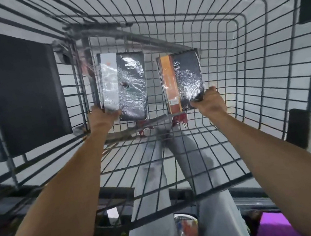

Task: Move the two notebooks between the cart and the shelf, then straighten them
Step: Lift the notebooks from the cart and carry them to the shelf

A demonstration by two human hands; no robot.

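Observation:
I look straight down into a wire shopping cart [244, 68]. Two shrink-wrapped black notebooks are inside it, side by side. The left notebook [125, 86] has a white band along its left side; my left hand [103, 116] grips its near left corner. The right notebook [183, 79] has an orange band on its left side; my right hand [209, 101] grips its near right corner. Both notebooks lie lengthwise, pointing away from me, low in the basket. Whether they rest on the cart's bottom mesh I cannot tell.
A black panel [23, 91] hangs on the cart's left wall. Black blocks [301, 128] sit at the right corners. Below the mesh I see my grey trousers [151, 179] and red shoes [180, 120]. A purple item [276, 227] lies at the bottom right.

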